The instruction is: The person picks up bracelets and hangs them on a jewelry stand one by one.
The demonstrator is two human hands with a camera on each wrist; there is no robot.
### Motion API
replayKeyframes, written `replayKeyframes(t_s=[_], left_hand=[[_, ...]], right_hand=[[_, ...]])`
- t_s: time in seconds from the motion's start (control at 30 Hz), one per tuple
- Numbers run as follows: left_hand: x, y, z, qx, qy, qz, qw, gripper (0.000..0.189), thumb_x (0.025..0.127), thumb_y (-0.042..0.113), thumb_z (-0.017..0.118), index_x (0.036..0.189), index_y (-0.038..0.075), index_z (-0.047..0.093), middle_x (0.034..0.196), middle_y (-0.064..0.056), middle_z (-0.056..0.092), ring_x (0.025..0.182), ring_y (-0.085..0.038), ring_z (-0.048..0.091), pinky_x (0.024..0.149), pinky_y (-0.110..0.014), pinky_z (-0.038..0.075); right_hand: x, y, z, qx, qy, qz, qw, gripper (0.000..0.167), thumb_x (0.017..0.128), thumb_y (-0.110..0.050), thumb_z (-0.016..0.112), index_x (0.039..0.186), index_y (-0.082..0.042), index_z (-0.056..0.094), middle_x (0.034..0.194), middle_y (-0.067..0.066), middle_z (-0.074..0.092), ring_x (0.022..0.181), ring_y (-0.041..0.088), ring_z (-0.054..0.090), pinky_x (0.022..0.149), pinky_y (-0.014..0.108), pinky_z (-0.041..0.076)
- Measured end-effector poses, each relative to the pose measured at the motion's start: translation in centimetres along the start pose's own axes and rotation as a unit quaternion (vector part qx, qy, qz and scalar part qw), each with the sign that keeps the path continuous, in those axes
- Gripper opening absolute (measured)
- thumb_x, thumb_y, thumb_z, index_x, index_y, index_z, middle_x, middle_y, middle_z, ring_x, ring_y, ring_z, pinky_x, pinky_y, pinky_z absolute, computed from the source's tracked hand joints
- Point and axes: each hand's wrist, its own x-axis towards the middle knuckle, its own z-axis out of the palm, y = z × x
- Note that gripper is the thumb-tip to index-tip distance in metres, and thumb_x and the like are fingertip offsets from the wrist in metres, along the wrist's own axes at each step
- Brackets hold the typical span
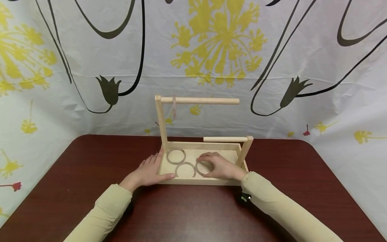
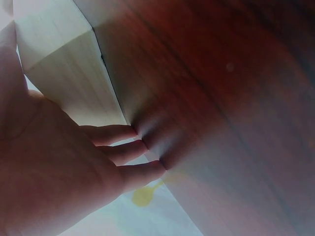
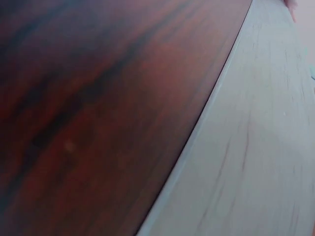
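A shallow pale wooden tray (image 1: 199,182) stands on the dark table. My left hand (image 1: 149,172) rests against its left end, fingers straight along the side and thumb over the front edge. In the left wrist view that hand (image 2: 64,162) touches the wooden wall (image 2: 74,73), with several fingertips at the table. Inside the tray, my right hand (image 1: 222,166) grips a clear ring (image 1: 196,167) between thumb and fingers. Two more clear rings lie left of it, one at the back (image 1: 167,156) and one in front (image 1: 185,163). The right wrist view does not show the right hand's grip.
A tall post (image 1: 161,124) at the tray's left end bears a long horizontal rod (image 1: 208,101), where another clear ring (image 1: 174,109) hangs near the post. On the right, a shorter post (image 1: 245,151) carries a lower rod (image 1: 225,139) pointing left. Behind hangs a patterned curtain (image 1: 193,124).
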Motion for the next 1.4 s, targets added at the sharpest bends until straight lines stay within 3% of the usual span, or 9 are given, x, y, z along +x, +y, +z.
replayKeyframes(t_s=[0.2, 0.4, 0.73, 1.07, 1.4], left_hand=[[-0.1, 0.1, -0.1, -0.002, 0.002, 0.002, 1.0000, 0.111, 0.086, 0.062, 0.061, 0.153, -0.002, 0.000, 0.150, -0.031, 0.024, 0.136, -0.050, 0.022, 0.105, -0.064, 0.021], [-0.2, 0.0, 0.0, -0.005, 0.003, 0.003, 1.0000, 0.111, 0.086, 0.062, 0.061, 0.153, -0.002, 0.000, 0.151, -0.031, 0.023, 0.136, -0.050, 0.022, 0.104, -0.064, 0.020], [-0.1, 0.0, 0.1, 0.001, 0.003, -0.002, 1.0000, 0.112, 0.085, 0.064, 0.060, 0.153, -0.003, 0.002, 0.151, -0.030, 0.024, 0.137, -0.050, 0.022, 0.105, -0.064, 0.021], [0.0, 0.0, 0.2, 0.001, 0.003, -0.004, 1.0000, 0.111, 0.085, 0.064, 0.060, 0.153, -0.002, 0.002, 0.150, -0.030, 0.024, 0.137, -0.049, 0.023, 0.105, -0.063, 0.021], [0.1, -0.1, 0.2, -0.002, 0.001, -0.006, 1.0000, 0.110, 0.086, 0.062, 0.060, 0.154, 0.001, -0.001, 0.151, -0.030, 0.023, 0.137, -0.049, 0.021, 0.105, -0.064, 0.019]], right_hand=[[0.2, 0.0, 0.0, -0.001, 0.004, -0.001, 1.0000, 0.054, 0.075, -0.018, 0.082, 0.124, -0.004, 0.064, 0.124, 0.013, 0.058, 0.116, 0.031, 0.051, 0.101, 0.047, 0.035], [0.4, -0.2, 0.0, 0.013, 0.007, 0.025, 0.9996, 0.054, 0.075, -0.025, 0.081, 0.123, -0.005, 0.065, 0.120, 0.011, 0.059, 0.113, 0.029, 0.051, 0.097, 0.044, 0.039], [0.6, -0.8, -0.3, 0.053, 0.023, 0.043, 0.9974, 0.062, 0.074, -0.029, 0.080, 0.128, -0.006, 0.062, 0.124, 0.009, 0.057, 0.116, 0.027, 0.050, 0.099, 0.045, 0.037], [0.9, -1.9, -0.1, 0.066, 0.037, 0.019, 0.9969, 0.061, 0.072, -0.025, 0.080, 0.127, -0.004, 0.062, 0.122, 0.010, 0.058, 0.114, 0.027, 0.052, 0.097, 0.044, 0.040], [1.1, -3.1, -0.3, 0.078, 0.053, 0.006, 0.9955, 0.061, 0.073, -0.030, 0.081, 0.127, -0.007, 0.063, 0.121, 0.005, 0.059, 0.113, 0.022, 0.052, 0.097, 0.041, 0.040]])
